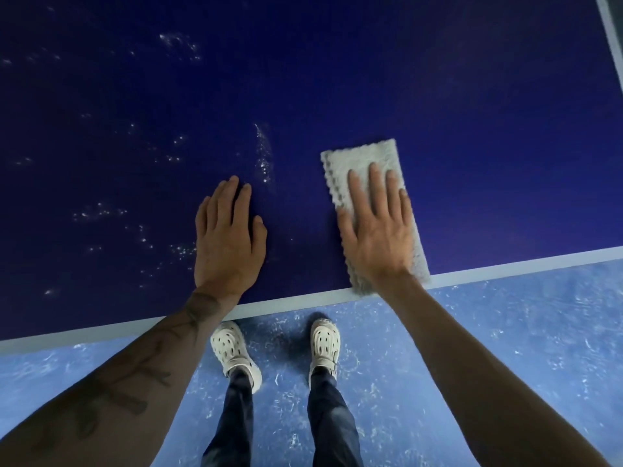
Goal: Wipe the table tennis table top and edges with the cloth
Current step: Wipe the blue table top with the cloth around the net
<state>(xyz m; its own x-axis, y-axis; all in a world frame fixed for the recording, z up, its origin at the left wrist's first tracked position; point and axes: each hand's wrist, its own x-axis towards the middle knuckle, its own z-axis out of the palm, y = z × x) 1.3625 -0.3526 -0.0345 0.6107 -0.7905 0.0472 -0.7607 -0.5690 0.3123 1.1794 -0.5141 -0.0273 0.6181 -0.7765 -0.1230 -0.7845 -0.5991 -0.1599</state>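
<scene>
Dim, cool bluish light; table top [438, 96] darkest toward far left. Soft shadow on floor [505, 332] below near edge. White edge line [610, 45] bows at upper right. Focus slightly soft overall.

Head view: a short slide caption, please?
Right hand presses a grey cloth flat on the blue table by its white edge; left hand rests alongside.

Scuffed, mottled blue floor [505, 348]

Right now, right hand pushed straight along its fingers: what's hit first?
Way looks free as far as shown: right hand and cloth face bare table top; white specks lie further left.
</scene>
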